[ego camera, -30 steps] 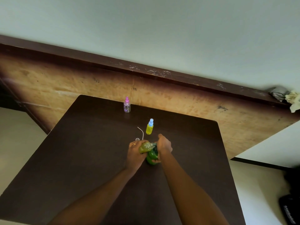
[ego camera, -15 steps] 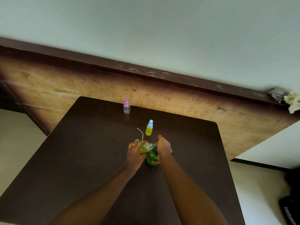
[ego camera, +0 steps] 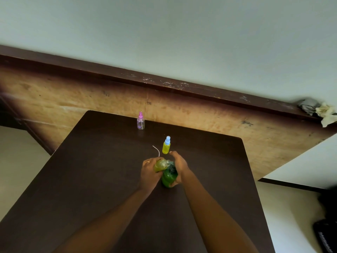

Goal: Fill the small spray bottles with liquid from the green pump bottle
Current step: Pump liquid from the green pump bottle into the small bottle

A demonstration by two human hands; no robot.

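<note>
Dark table (ego camera: 91, 179); at its middle a green pump bottle (ego camera: 169, 178), right hand (ego camera: 179, 166) curled round it; left hand (ego camera: 149, 172) grips a small bottle (ego camera: 160, 164) tilted against the spout; a misaligned neck would likely send liquid onto the table.

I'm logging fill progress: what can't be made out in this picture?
All in the head view:
- The small bottle in the left hand is mostly covered by fingers; its fill level is unreadable.
- The top of the green pump bottle is partly hidden by the right hand.
- The pink-capped bottle is too small to judge its contents.
- A black object is cut off by the right edge.
</note>
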